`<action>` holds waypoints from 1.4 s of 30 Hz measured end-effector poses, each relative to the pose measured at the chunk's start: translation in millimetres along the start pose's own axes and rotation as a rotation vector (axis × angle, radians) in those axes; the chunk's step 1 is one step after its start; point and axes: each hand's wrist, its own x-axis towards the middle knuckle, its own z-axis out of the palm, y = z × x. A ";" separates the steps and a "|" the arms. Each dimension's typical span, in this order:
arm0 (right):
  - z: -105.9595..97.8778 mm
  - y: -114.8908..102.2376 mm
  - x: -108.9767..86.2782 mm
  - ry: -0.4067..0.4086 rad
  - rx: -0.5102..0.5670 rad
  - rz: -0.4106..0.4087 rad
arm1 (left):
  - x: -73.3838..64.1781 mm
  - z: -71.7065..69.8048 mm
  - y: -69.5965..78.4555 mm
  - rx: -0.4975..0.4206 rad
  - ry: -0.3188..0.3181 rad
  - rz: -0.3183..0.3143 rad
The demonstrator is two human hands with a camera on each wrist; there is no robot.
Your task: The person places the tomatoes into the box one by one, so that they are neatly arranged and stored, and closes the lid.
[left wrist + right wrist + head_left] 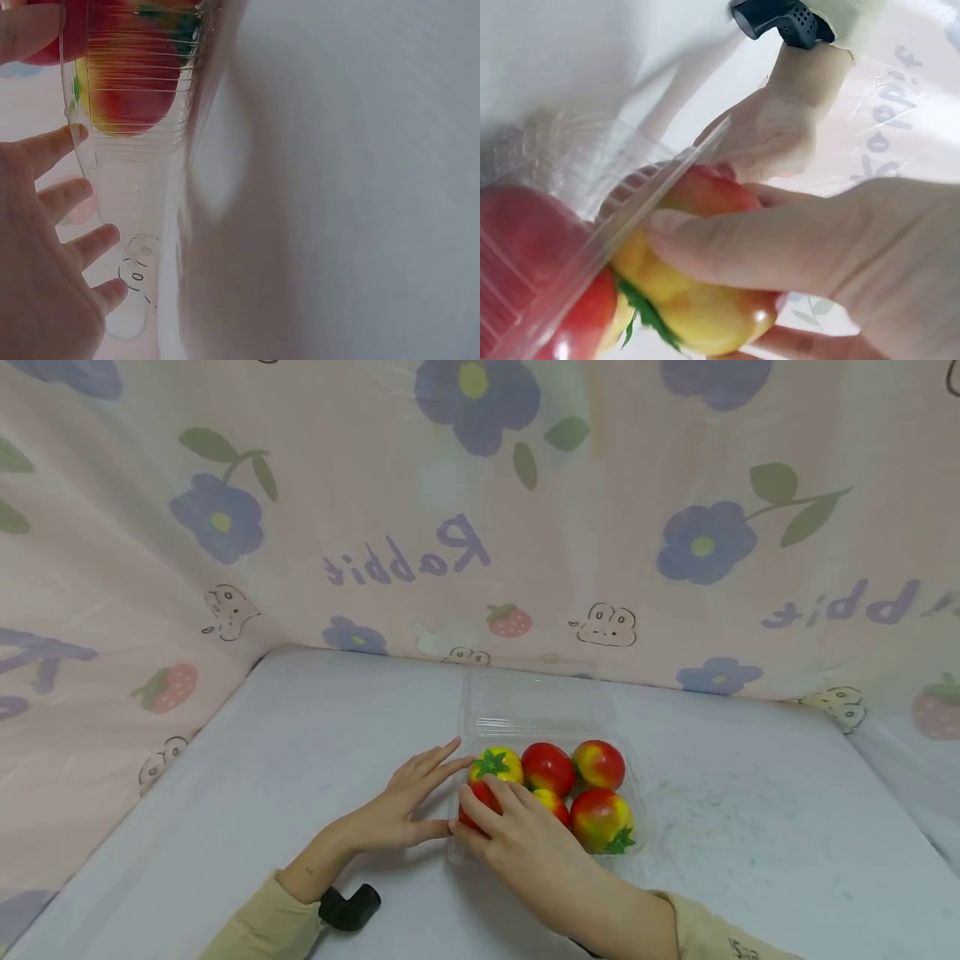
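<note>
A clear plastic clamshell box holds several red-and-yellow tomatoes with green leafy tops. At its front left corner my right hand grips one tomato, thumb on one side and fingers on the other. In the right wrist view the box rim crosses in front of that tomato. My left hand is at the box's left side, fingers spread, fingertips right at the rim. The left wrist view shows these fingers extended beside the ribbed box wall. My right hand partly covers the front middle tomato.
The box's clear lid lies opened back behind it on the white table. A black curved piece is at my left wrist. A curtain printed with flowers and rabbits borders the table's back and sides.
</note>
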 end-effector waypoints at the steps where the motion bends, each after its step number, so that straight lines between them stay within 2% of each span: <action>1: 0.0 0.1 0.2 -0.007 -0.009 -0.001 | 0.3 -0.1 0.2 0.002 -0.001 -0.001; 4: 2.2 -1.2 0.2 -0.007 -0.055 0.004 | 2.0 0.9 -0.7 0.023 0.002 0.015; 7: 6.4 -0.6 -0.6 -0.007 -0.036 0.013 | 2.9 2.8 -1.5 0.037 0.010 0.030; 14: 28.2 14.5 -12.0 0.005 0.339 0.068 | 1.8 4.8 -0.3 -0.014 -0.001 0.004; 21: 41.0 23.5 -25.9 0.121 0.667 0.073 | 2.0 4.8 2.0 -0.029 -0.015 -0.022; 27: 48.9 24.3 -21.3 0.204 0.844 0.250 | 1.8 4.8 1.5 -0.044 -0.015 -0.035; 30: 53.2 24.7 -20.0 0.246 0.901 0.279 | 2.0 4.3 2.1 -0.044 -0.017 -0.032; 35: 58.0 25.0 -18.5 0.318 0.900 0.264 | 2.7 2.9 3.3 -0.038 -0.019 -0.024; 42: 56.2 24.3 -15.7 0.326 0.871 0.241 | 4.5 2.4 1.5 -0.037 -0.015 -0.004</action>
